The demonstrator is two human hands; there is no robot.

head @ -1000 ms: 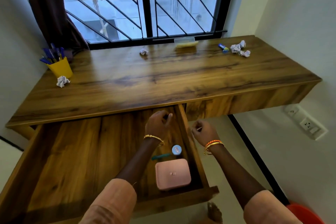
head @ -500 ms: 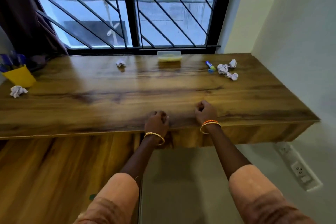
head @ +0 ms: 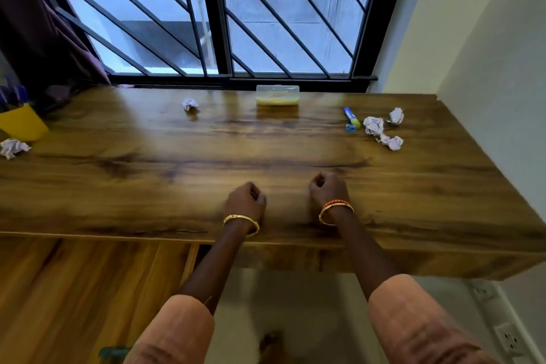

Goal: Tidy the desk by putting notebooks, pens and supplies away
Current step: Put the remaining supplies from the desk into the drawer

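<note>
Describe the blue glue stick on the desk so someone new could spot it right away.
Look at the wooden desk under the barred window, toward its far right. The glue stick lies just left of three crumpled paper balls: the only blue tube there.

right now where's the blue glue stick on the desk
In the head view, the blue glue stick lies far right on the wooden desk, just left of three crumpled paper balls, right of the clear plastic container.

Glossy wood-grain surface [head: 295, 151], window light sheening off its smooth top. Crumpled paper balls [head: 373, 125] look matt and creased. The lidded tub [head: 277, 94] reads as cloudy translucent plastic, the yellow cup [head: 22, 125] smooth plastic. Bangles [head: 241, 223] gleam like polished metal.
</note>
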